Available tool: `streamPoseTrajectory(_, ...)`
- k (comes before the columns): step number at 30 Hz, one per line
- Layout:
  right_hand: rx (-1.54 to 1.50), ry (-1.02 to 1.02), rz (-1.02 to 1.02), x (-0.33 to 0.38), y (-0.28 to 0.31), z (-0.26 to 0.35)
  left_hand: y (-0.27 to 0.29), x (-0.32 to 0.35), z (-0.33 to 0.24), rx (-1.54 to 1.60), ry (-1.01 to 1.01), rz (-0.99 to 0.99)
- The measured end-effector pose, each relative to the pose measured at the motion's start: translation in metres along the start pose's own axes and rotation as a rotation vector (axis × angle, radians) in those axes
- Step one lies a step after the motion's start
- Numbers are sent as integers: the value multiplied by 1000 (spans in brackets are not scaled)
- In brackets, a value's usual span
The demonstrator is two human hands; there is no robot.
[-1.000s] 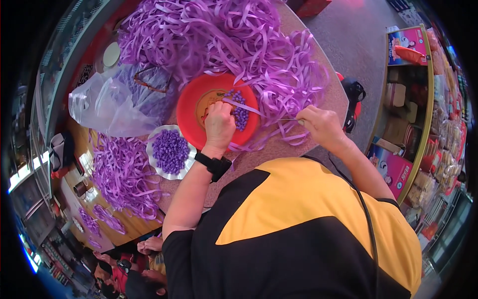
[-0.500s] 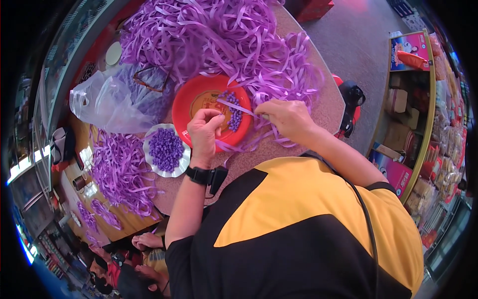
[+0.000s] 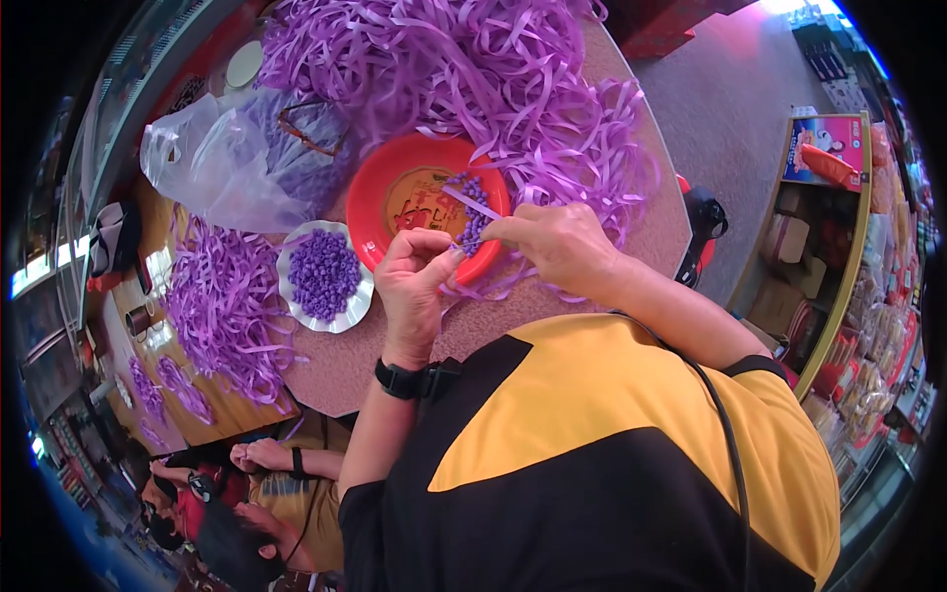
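My left hand (image 3: pixel 419 281) pinches a tiny purple bead (image 3: pixel 455 249) between thumb and forefinger, over the near rim of a red bowl (image 3: pixel 367 232). Facing it, my right hand (image 3: pixel 567 242) is closed in a pinch on a purple ribbon (image 3: pixel 462 197), part of which trails over the bowl. A thin pale strand bridges the gap between the two sets of fingertips; whether it is the ribbon's end or a needle, I cannot tell. Purple beads (image 3: pixel 477 197) lie along the bowl's right side. A white scalloped dish (image 3: pixel 347 318) of purple beads (image 3: pixel 326 273) stands beside my left hand.
A large heap of purple ribbons (image 3: pixel 434 69) covers the table's far side. Left of the bowl are a clear plastic bag (image 3: pixel 217 168), eyeglasses (image 3: pixel 308 133) and another ribbon pile (image 3: pixel 222 306). Other people (image 3: pixel 286 503) sit at lower left. Shelves (image 3: pixel 838 286) stand right.
My hands have come closer together, with the fingertips almost meeting over the bowl's near right edge. The view has shifted slightly, showing more of the people at lower left.
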State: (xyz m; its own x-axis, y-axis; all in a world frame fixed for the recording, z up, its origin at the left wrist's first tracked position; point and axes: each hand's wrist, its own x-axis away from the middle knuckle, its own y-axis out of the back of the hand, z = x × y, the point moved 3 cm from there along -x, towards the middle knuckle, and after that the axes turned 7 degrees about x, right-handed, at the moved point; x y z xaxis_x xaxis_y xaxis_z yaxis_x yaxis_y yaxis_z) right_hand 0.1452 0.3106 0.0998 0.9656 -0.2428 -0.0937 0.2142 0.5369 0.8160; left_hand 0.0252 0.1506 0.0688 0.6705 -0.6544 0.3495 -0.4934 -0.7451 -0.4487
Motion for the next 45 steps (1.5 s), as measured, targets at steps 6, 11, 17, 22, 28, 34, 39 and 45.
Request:
streamPoseTrajectory(6, -46, -23, 70, -3, 1, 0, -1, 1, -2, -41, -9, 42)
streamPoseTrajectory(11, -149, -3, 53, -7, -6, 3, 6, 2, -6, -44, -6, 33)
streamPoseTrajectory(17, -316, -23, 47, -10, -22, 0, 16, 6, -4, -1, 71, 9)
streamPoseTrajectory(22, -429, -12, 104, -17, -35, 6, 27, 12, -2, -49, 58, 31)
streamPoseTrajectory(28, -664, -245, 352, -20, -49, 17, 45, 19, -10, -55, 103, -21)
streamPoseTrajectory(34, -769, -318, 341, -15, -47, 9, 138, 29, -29, -844, -291, -369)
streamPoseTrajectory(39, -814, -251, 311, -19, -58, 18, 153, 18, -30, -1377, -449, -366)
streamPoseTrajectory(45, -676, -262, 438, -18, -53, 25, 162, 12, -17, -1497, -428, -330)
